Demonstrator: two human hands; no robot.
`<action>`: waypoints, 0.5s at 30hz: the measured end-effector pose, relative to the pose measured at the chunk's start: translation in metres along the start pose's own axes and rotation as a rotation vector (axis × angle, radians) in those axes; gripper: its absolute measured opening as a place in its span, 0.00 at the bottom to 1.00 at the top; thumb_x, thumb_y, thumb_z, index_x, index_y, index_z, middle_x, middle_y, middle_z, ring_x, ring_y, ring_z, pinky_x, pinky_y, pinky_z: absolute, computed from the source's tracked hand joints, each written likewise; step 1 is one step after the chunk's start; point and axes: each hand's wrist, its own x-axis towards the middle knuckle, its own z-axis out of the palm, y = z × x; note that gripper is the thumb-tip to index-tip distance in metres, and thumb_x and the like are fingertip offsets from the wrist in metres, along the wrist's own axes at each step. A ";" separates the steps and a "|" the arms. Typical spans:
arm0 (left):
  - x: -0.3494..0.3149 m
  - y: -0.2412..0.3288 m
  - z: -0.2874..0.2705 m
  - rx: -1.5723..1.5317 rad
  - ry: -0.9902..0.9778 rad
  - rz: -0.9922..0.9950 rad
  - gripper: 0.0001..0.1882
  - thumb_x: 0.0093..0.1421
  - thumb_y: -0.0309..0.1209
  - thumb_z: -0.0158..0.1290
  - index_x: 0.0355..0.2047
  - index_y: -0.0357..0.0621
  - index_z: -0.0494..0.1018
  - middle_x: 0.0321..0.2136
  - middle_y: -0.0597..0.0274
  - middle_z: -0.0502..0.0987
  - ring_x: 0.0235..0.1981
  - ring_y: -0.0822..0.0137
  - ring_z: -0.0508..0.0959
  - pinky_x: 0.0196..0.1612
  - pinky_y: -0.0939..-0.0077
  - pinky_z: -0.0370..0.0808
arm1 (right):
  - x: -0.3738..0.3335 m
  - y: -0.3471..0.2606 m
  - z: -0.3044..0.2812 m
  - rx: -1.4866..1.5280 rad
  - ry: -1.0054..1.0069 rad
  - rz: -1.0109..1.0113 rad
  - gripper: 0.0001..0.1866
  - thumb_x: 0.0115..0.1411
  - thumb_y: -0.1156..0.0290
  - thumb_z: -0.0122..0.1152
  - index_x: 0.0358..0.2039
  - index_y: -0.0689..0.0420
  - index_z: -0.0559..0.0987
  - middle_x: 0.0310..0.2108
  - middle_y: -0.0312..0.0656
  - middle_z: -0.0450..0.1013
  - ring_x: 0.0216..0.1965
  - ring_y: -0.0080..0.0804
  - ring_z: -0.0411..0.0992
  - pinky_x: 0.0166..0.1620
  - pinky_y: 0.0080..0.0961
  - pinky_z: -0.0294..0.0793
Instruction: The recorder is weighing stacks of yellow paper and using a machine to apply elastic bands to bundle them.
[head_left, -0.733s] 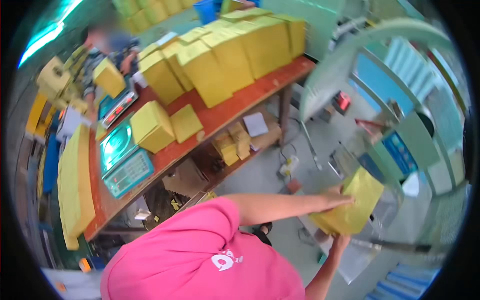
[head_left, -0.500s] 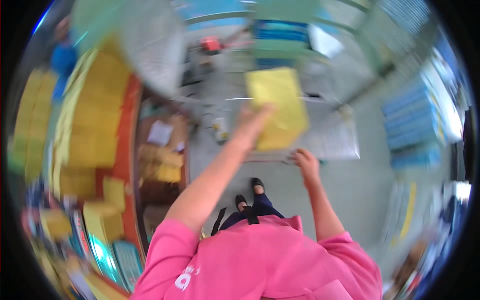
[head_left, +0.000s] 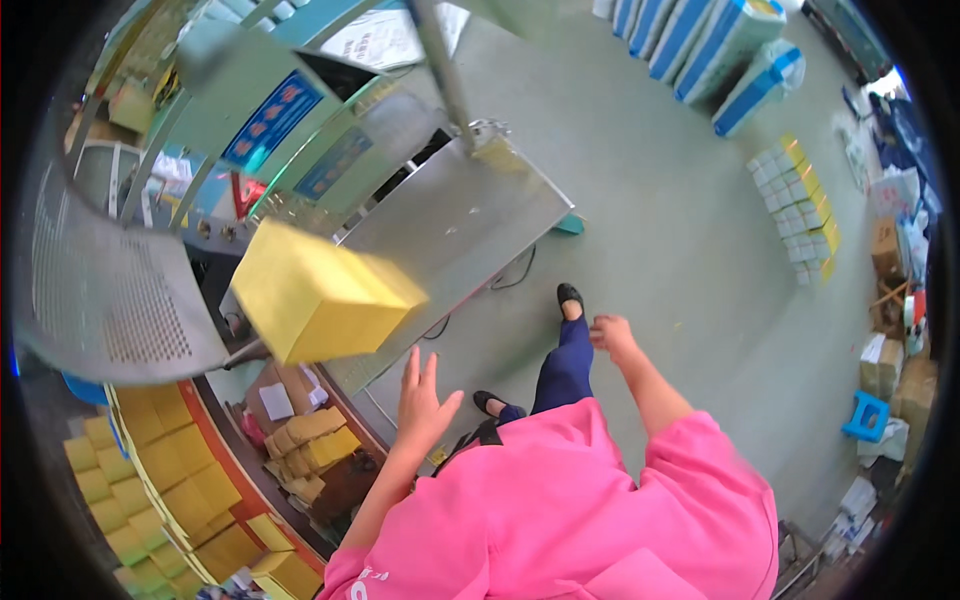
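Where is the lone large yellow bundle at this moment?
In the head view, the yellow bundle is left of centre, just beyond the left hand, between the perforated metal panel and the metal tabletop.

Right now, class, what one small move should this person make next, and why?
I would perhaps bring the left hand forward to steady the yellow bundle. The hand is open and appears just clear of the bundle, whose near end is blurred; whether the metal table supports it is unclear.
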 end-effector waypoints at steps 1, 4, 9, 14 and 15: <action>0.024 0.009 0.005 0.020 -0.022 0.001 0.37 0.53 0.31 0.60 0.61 0.33 0.58 0.64 0.41 0.54 0.65 0.46 0.56 0.65 0.58 0.56 | 0.025 -0.024 0.000 -0.006 0.014 -0.018 0.21 0.58 0.69 0.53 0.51 0.62 0.72 0.38 0.49 0.76 0.32 0.38 0.77 0.34 0.33 0.76; 0.090 0.032 0.019 0.206 0.049 -0.076 0.44 0.49 0.32 0.63 0.63 0.33 0.55 0.67 0.43 0.48 0.67 0.44 0.51 0.66 0.57 0.54 | 0.098 -0.096 0.012 0.170 -0.067 -0.009 0.25 0.57 0.79 0.47 0.57 0.51 0.70 0.26 0.45 0.74 0.20 0.32 0.73 0.23 0.27 0.72; 0.153 0.068 0.015 0.339 -0.076 -0.192 0.48 0.47 0.30 0.64 0.65 0.33 0.52 0.67 0.43 0.48 0.67 0.46 0.51 0.67 0.60 0.54 | 0.216 -0.184 0.055 -0.008 -0.250 -0.002 0.34 0.54 0.82 0.47 0.62 0.41 0.66 0.25 0.43 0.74 0.18 0.29 0.72 0.20 0.26 0.70; 0.180 0.083 0.000 0.328 -0.235 -0.233 0.47 0.47 0.26 0.63 0.64 0.32 0.51 0.67 0.42 0.47 0.68 0.45 0.50 0.67 0.61 0.54 | 0.286 -0.222 0.099 -0.113 -0.389 -0.017 0.35 0.54 0.81 0.48 0.62 0.39 0.65 0.24 0.42 0.74 0.18 0.28 0.72 0.20 0.25 0.70; 0.182 0.085 -0.001 0.332 -0.237 -0.257 0.47 0.47 0.26 0.63 0.64 0.32 0.51 0.67 0.42 0.47 0.68 0.45 0.50 0.67 0.61 0.54 | 0.296 -0.227 0.109 -0.141 -0.396 -0.032 0.35 0.54 0.81 0.48 0.62 0.39 0.65 0.24 0.41 0.74 0.18 0.28 0.72 0.20 0.25 0.70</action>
